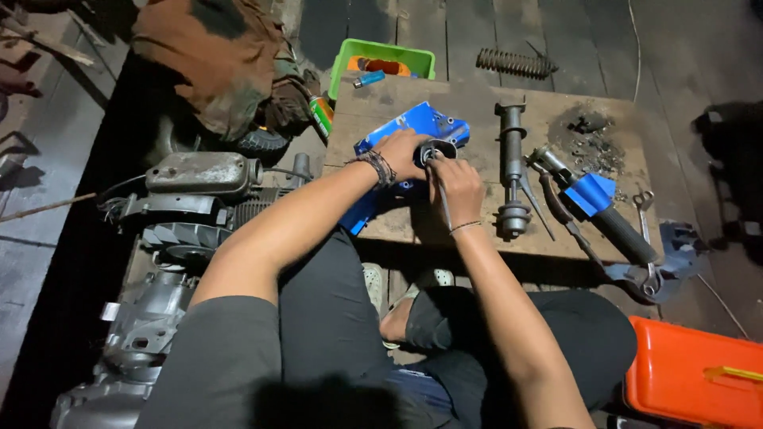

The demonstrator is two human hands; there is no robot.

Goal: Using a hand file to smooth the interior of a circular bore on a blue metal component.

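A blue metal panel (423,121) lies on a low wooden board (477,103). On it sits a round black part (442,148). My left hand (402,155) grips that black part from the left, with a beaded bracelet at the wrist. My right hand (455,184) is closed around a thin metal tool (443,208) whose tip is at the black part.
On the board lie a grey shock absorber (513,163), a handlebar piece with blue trim (592,199), wrenches (645,230) and dark debris (592,143). A green bin (381,62) and spring (515,62) sit behind. Engine parts (191,199) lie left, an orange toolbox (691,373) lower right.
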